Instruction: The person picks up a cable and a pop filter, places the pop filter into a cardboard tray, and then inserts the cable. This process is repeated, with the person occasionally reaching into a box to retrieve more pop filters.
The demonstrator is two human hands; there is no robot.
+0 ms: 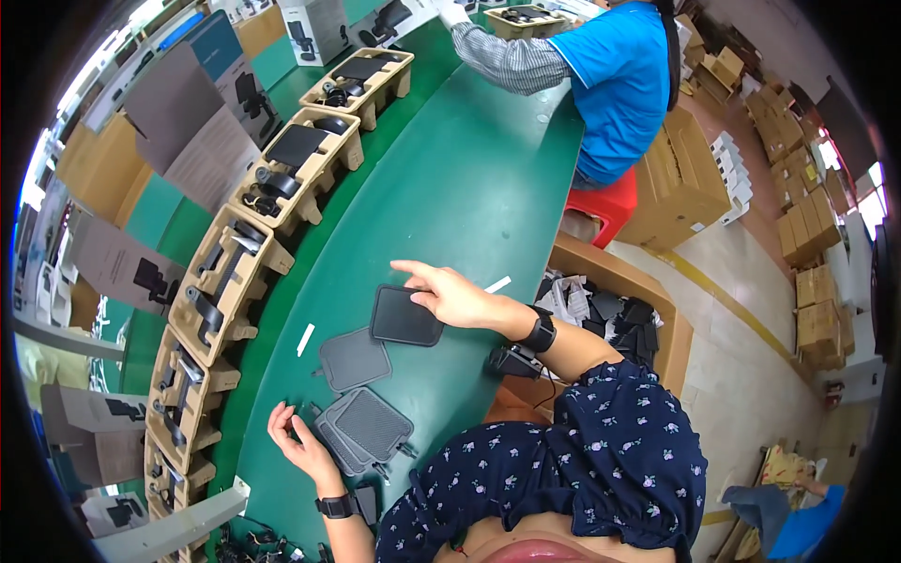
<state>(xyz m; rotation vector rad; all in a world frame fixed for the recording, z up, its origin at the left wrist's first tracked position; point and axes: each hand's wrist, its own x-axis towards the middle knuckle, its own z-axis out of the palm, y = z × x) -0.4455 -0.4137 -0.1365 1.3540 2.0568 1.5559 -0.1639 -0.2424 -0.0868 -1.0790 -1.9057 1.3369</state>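
Note:
My right hand [455, 296] has its thumb over the corner of a dark square panel [404, 324] with rounded corners, and its index finger stretches past the edge. Under that panel's lower left side lies a grey square panel [354, 359] with small tabs. Closer to me, several textured dark panels [374, 424] overlap in a loose pile, their small stems pointing toward me. My left hand [302, 446] is at the left of this pile, fingers apart and curled a little, with nothing in it. Both wrists wear black bands.
Moulded pulp trays [211, 281] with black parts line the green belt on the left, beside open printed boxes [127, 263]. White strips [306, 340] lie on the green table [450, 188]. A carton [657, 300] of black pieces stands right. A blue-shirted co-worker [619, 84] sits beyond.

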